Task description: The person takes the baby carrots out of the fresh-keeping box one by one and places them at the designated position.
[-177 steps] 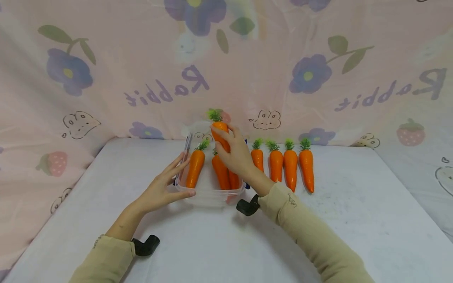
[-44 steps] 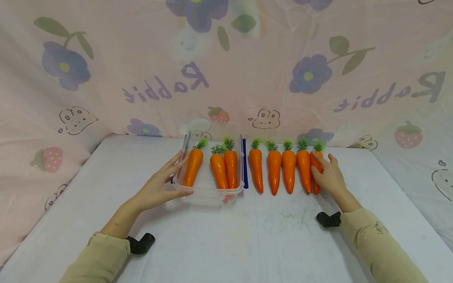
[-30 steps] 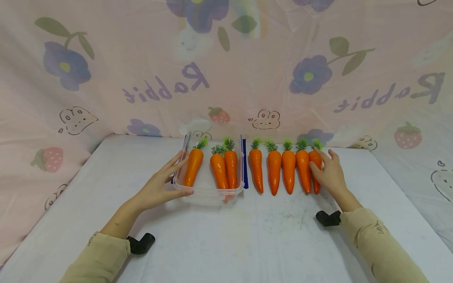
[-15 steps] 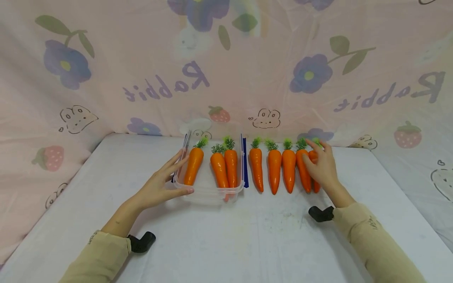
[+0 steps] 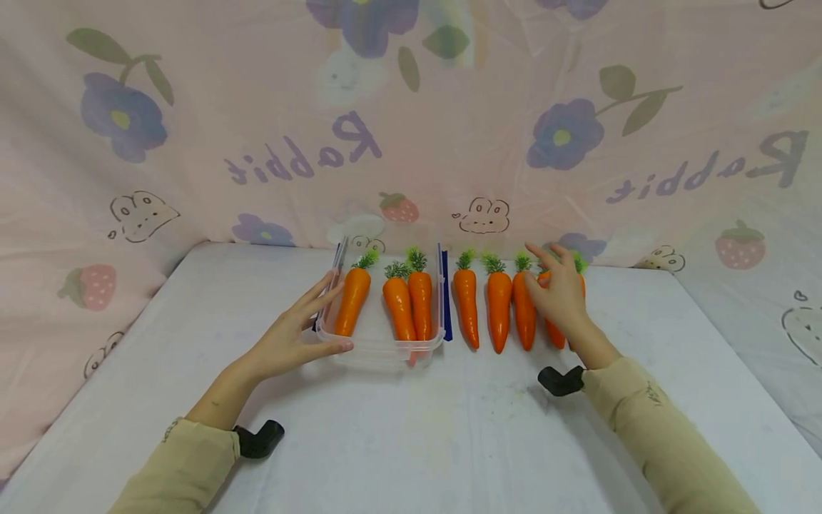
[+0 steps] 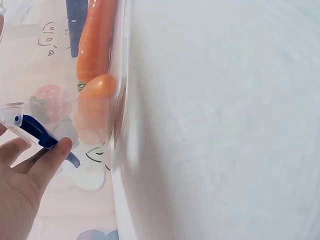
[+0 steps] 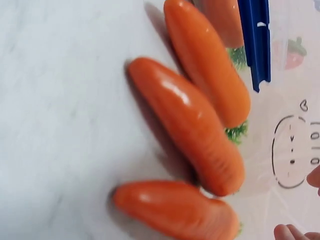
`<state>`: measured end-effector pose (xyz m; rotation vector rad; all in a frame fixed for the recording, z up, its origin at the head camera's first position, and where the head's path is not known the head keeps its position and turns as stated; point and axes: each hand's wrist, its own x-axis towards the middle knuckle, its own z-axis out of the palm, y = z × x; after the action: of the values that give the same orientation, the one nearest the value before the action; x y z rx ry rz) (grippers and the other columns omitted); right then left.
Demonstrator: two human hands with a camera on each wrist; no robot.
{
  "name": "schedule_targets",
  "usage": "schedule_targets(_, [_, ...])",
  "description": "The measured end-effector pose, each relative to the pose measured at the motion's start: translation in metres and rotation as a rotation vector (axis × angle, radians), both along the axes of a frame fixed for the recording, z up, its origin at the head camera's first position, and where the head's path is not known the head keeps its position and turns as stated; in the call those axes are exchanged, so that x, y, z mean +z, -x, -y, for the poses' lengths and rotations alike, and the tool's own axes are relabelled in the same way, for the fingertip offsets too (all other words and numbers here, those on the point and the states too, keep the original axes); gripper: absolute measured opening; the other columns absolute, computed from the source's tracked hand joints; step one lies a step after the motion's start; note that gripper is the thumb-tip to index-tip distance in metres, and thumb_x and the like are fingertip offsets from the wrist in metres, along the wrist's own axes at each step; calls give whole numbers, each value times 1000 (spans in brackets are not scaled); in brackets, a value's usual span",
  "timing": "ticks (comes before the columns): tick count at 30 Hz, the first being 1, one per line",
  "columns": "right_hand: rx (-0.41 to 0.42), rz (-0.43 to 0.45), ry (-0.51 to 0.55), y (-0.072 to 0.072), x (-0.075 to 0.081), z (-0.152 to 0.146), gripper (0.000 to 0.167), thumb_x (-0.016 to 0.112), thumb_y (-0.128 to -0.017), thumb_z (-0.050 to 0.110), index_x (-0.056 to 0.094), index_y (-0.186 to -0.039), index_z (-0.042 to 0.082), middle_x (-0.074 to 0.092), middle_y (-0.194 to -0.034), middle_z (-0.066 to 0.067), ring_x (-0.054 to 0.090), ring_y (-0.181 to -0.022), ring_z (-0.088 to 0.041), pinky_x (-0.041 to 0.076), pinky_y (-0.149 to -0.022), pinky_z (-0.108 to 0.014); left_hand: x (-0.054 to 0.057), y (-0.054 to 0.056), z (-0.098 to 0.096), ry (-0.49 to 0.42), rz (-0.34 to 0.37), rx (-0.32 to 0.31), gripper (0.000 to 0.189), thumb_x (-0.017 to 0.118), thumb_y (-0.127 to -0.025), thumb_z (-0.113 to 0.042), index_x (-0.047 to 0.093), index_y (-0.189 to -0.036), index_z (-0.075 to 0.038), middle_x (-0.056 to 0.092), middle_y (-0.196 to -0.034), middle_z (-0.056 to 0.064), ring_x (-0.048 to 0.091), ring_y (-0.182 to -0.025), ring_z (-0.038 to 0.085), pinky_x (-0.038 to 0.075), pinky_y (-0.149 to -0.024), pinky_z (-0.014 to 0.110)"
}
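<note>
Three orange carrots with green tops lie in a clear plastic container (image 5: pixel 379 348) with blue side clips; one carrot (image 5: pixel 352 303) is apart at its left, two are side by side at its right. My left hand (image 5: pixel 292 343) rests on the container's left side, fingers over the wall and thumb at the front rim. To the right of the container, several carrots (image 5: pixel 498 314) stand in a row on the table. Over the right end of that row hovers my right hand (image 5: pixel 560 293), fingers spread and holding nothing. It partly hides the last carrots.
A white-covered table (image 5: pixel 411 442) extends in front of the container and the row. Behind stands a pink printed curtain (image 5: pixel 437 143). The container's right blue clip (image 5: pixel 447 296) hangs down close to the nearest carrot (image 5: pixel 466 307) of the row.
My right hand has set a carrot from the container at the row's right end, let go of it, and moved left above the row. The left hand has stayed on the container.
</note>
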<state>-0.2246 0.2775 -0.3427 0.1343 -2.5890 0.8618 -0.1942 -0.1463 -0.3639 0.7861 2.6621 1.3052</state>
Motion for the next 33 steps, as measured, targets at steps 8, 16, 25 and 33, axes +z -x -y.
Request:
schedule_targets(8, [48,21,32,4,7,21,49,56,-93,13,48,-141,7,25,-150,-29,60,-96,-39,54,-77,-49,0,0,0,-1,-4,1,89,77,-80,-40,26,-152,-32,4,-162,-8,18,-147,32,37,-103,62])
schedule_targets(16, [94,35,51,9,11,41,50,57,-93,12,47,-142,8,25,-151,-27,58,-106,-40,55,-80,-51,-1,0,0,-8,-9,1,89,77,-80,-40,27,-152,-29,5,-163,-5,19,-146,35,37,-102,63])
schedule_targets(25, [153,43,98,13,14,64,50,57,-92,11,48,-141,6,24,-151,-28,53,-116,-40,54,-84,-52,-1,1,0,0,-4,3,89,77,-80,-40,27,-152,-27,5,-163,-5,18,-146,35,37,-103,63])
schedule_targets(33, [197,39,132,13,19,82,49,59,-92,10,49,-140,5,25,-151,-26,53,-116,-38,55,-84,-49,-2,1,0,-1,-3,-2,88,76,-81,-39,27,-153,-26,5,-163,-5,18,-146,35,37,-103,63])
